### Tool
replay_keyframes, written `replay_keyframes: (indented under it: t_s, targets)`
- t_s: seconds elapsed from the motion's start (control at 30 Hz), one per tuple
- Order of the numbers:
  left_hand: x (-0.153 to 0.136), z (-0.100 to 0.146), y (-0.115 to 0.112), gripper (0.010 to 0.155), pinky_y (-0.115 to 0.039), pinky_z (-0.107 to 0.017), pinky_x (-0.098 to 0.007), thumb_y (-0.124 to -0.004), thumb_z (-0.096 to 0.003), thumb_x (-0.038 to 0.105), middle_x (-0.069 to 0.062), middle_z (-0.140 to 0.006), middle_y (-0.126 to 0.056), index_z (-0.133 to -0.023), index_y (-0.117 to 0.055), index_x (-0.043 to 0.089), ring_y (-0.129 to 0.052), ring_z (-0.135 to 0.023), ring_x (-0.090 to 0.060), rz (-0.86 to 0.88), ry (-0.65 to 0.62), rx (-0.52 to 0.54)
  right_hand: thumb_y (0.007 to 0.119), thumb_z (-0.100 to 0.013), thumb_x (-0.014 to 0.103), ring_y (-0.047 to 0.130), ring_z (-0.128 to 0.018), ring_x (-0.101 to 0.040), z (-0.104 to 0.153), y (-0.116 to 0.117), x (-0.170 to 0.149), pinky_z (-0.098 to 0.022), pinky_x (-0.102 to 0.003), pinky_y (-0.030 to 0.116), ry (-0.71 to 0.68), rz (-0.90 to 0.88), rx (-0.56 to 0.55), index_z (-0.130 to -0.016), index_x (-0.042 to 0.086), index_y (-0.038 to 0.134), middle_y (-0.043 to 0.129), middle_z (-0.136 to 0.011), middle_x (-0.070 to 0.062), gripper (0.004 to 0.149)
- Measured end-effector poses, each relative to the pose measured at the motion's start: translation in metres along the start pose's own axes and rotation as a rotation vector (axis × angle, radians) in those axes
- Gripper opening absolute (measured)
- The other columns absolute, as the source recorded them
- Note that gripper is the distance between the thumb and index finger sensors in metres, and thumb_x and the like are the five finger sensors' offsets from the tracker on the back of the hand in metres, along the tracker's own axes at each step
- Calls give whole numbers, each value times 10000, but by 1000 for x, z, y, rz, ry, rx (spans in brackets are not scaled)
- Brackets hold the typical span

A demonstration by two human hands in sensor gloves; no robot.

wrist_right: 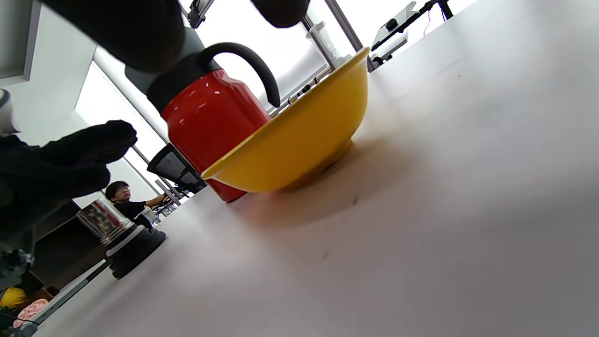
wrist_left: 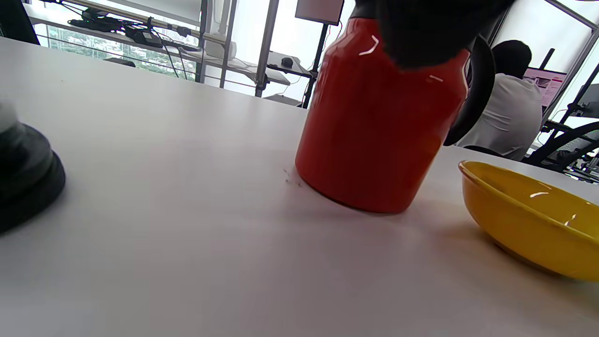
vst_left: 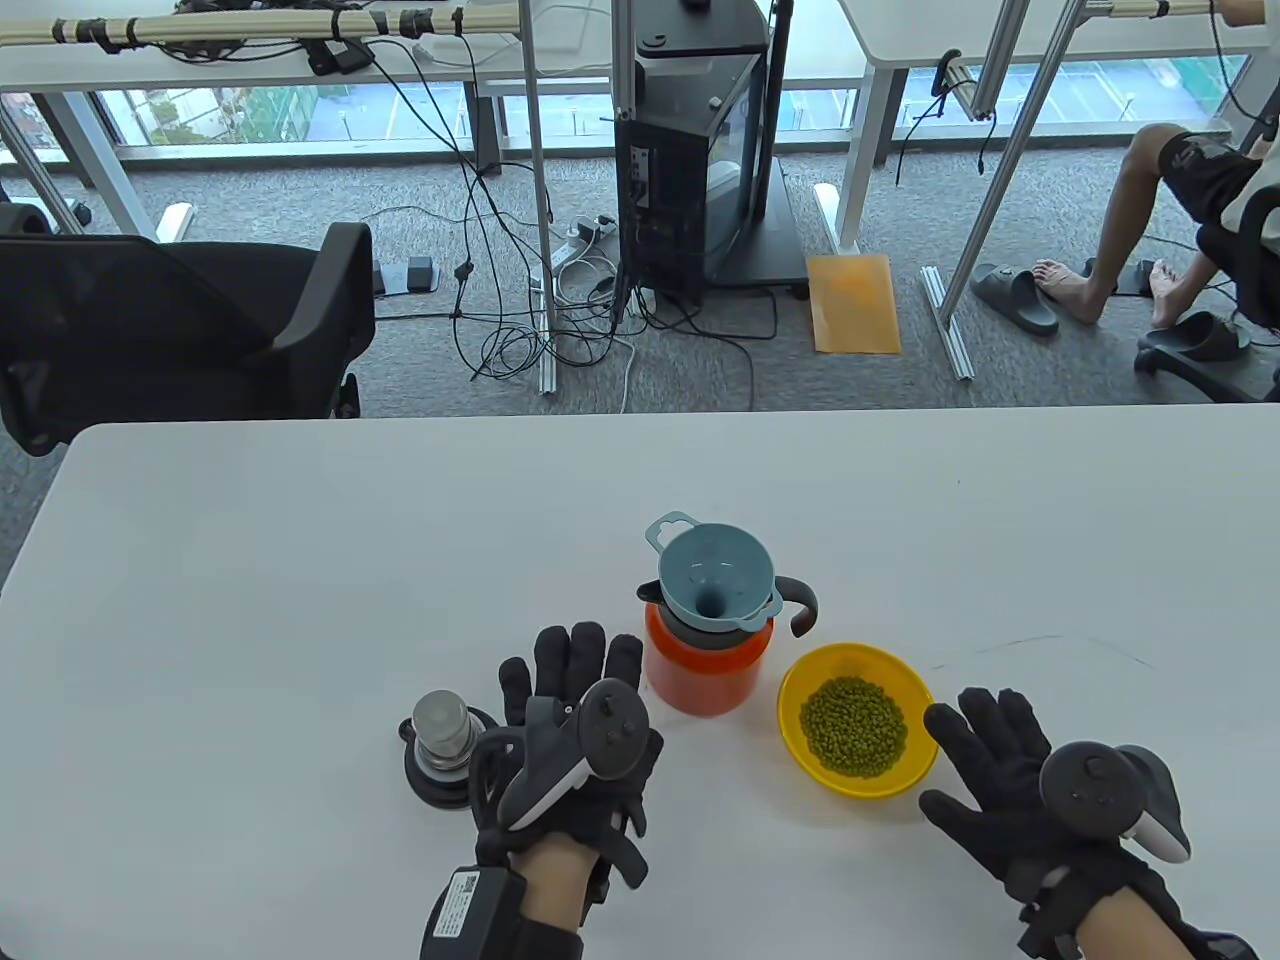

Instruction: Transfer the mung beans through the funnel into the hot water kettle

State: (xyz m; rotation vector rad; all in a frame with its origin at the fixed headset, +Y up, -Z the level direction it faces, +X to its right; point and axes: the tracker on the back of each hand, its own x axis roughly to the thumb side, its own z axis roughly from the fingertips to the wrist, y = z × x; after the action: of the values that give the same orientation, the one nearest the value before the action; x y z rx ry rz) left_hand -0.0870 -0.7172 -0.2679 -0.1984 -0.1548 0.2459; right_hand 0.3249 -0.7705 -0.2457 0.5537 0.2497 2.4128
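Note:
A red kettle (vst_left: 702, 670) with a black handle stands mid-table, with a blue-grey funnel (vst_left: 713, 580) seated in its mouth. It also shows in the left wrist view (wrist_left: 374, 121) and the right wrist view (wrist_right: 206, 126). A yellow bowl (vst_left: 910, 695) of green mung beans (vst_left: 853, 726) sits right of it; the bowl also shows in the left wrist view (wrist_left: 533, 224) and the right wrist view (wrist_right: 299, 135). My left hand (vst_left: 575, 700) lies open and flat just left of the kettle, holding nothing. My right hand (vst_left: 985, 745) lies open, fingers spread, just right of the bowl, holding nothing.
The kettle's lid (vst_left: 445, 745), black with a metal stopper, stands upside down left of my left hand; it also shows in the right wrist view (wrist_right: 121, 234). The white table (vst_left: 300, 560) reaches far back and to both sides. A black chair (vst_left: 180, 330) stands beyond the far edge.

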Motion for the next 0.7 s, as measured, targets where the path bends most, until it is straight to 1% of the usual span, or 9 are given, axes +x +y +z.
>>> replay_keyframes:
  t_s: [0.13, 0.17, 0.27, 0.5, 0.53, 0.57, 0.6, 0.63, 0.7]
  targets:
    - [-4, 0, -27, 835, -96, -701, -671, -754, -455, 527, -46, -1161, -95, -1093, -251, 333, -90, -1068, -401, 22, -8, -19, 679, -553, 554, -72, -869, -623, -1, 1, -3, -545, -789, 122, 13, -5, 6, -1151, 52, 292, 63, -1073, -343, 871]
    - [-4, 0, -34, 833, -93, -701, -671, -755, -457, 525, -42, -1162, -95, -1094, -253, 336, -54, -1072, -399, 31, -10, -18, 679, -553, 554, -70, -870, -622, -1, 0, -4, -545, -789, 122, 19, -9, 7, -1151, 53, 293, 65, -1074, -339, 871]
    - [-6, -4, -44, 825, -92, -700, -670, -755, -456, 526, -30, -1163, -98, -1096, -266, 348, -52, -1071, -394, 3, -13, -21, 683, -552, 552, -72, -870, -622, -2, -2, -6, -545, -789, 119, 32, -15, -3, -1153, 56, 301, 63, -1074, -342, 867]
    - [-15, -3, -50, 807, -92, -698, -672, -753, -457, 524, -34, -1165, -109, -1097, -294, 348, -51, -1069, -398, 26, -31, -9, 687, -553, 540, -69, -870, -624, -4, -2, -11, -545, -789, 121, 61, -27, -19, -1154, 73, 311, 65, -1073, -341, 848]
    - [-17, -3, -50, 804, -93, -696, -672, -753, -456, 524, -37, -1165, -110, -1097, -301, 345, -90, -1066, -400, 36, -33, -6, 689, -554, 531, -68, -870, -623, -5, -3, -8, -545, -788, 120, 59, -24, -2, -1154, 78, 316, 65, -1072, -340, 839]
    - [-18, -2, -50, 802, -91, -696, -672, -752, -457, 524, -38, -1164, -107, -1097, -303, 345, -50, -1068, -399, 43, -29, -5, 687, -556, 531, -70, -871, -622, -5, -6, -5, -547, -788, 118, 62, -22, 2, -1156, 84, 314, 60, -1073, -338, 836]
    - [-18, -2, -50, 798, -92, -697, -671, -751, -459, 524, -38, -1164, -107, -1096, -305, 345, -51, -1068, -399, 47, -29, -3, 692, -555, 525, -69, -872, -622, -6, -9, -2, -547, -788, 119, 60, -26, -8, -1156, 89, 323, 62, -1074, -335, 829]
    - [-18, -2, -51, 795, -90, -696, -671, -750, -459, 523, -38, -1163, -106, -1096, -309, 344, -50, -1066, -400, 51, -35, -1, 700, -553, 519, -61, -877, -622, -6, -14, 2, -549, -789, 120, 59, -33, -19, -1158, 103, 342, 72, -1076, -336, 817]
    - [-16, -1, -53, 796, -93, -696, -671, -747, -459, 525, -37, -1162, -100, -1097, -307, 344, -49, -1066, -398, 51, -51, -11, 708, -553, 511, -53, -884, -619, -10, -28, 9, -552, -789, 118, 63, -47, -26, -1159, 159, 321, 68, -1078, -331, 800]
